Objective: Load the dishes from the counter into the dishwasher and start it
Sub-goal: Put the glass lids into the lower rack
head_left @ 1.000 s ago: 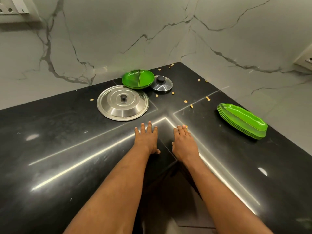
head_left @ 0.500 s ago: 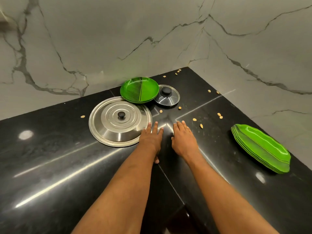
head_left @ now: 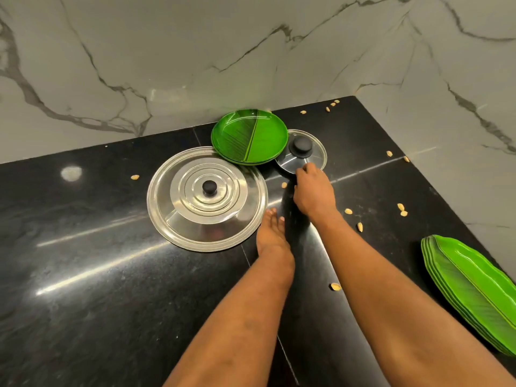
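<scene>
**Loading barely begun**

Every dish sits on the counter [head_left: 111, 275]. Near its back corner, the round green plates [head_left: 249, 137] overlap the large lid [head_left: 206, 198] and small lid [head_left: 301, 148]. The leaf-shaped plates [head_left: 469, 289] lie by the right edge. The right hand [head_left: 312, 191] curls onto the small lid's near rim, apparently pinching it. The left hand [head_left: 272, 238] rests flat, holding nothing. No dishwasher is in view.

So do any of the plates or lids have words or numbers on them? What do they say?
There is nothing to read here.
No words, numbers or brand marks show on the round green plates, the big steel lid, the small lid, the leaf-shaped green plates, the black counter or the marble wall.
The lines on the green plates are only a leaf pattern.
</scene>
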{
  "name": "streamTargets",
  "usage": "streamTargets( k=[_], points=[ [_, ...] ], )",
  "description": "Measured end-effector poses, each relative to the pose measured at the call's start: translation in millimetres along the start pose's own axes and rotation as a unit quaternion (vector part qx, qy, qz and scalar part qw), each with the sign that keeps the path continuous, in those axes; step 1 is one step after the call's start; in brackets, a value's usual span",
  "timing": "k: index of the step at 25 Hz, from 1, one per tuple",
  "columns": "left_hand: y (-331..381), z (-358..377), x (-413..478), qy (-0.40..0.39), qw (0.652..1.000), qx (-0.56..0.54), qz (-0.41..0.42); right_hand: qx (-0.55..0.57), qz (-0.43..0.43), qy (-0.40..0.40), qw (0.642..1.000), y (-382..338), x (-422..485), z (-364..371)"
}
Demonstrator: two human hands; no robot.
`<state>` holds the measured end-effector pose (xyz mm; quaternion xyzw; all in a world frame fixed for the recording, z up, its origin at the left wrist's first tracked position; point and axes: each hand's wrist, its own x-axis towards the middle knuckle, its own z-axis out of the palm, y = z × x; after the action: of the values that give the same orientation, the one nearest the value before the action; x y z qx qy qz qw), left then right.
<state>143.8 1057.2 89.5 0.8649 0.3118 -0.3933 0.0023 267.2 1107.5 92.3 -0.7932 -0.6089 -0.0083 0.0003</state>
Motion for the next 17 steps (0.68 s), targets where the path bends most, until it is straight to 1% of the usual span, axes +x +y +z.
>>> streamTargets(
  k=[4,10,13,17],
  points=[
    [-8.9,-3.3,-10.5,0.019,1.0,-0.003,0.003,0.004,0.016,0.009,1.0,-3.0,-8.4,-0.7],
    [-12.8,-6.9,-20.1,0.018,0.999,0.026,0.007,-0.026,0.032,0.021,0.999,5.5,-47.7,-1.2],
    [-18.6,-4.7,-19.0,0.038,0.999,0.002,-0.005,-0.057,0.01,0.03,0.998,7.0,-76.9,0.8],
    [-21.4,-1.8,-25.4,0.076,0.997,0.006,-0.003,-0.052,-0.03,0.022,0.998,-0.3,-112.2,3.6]
  ],
)
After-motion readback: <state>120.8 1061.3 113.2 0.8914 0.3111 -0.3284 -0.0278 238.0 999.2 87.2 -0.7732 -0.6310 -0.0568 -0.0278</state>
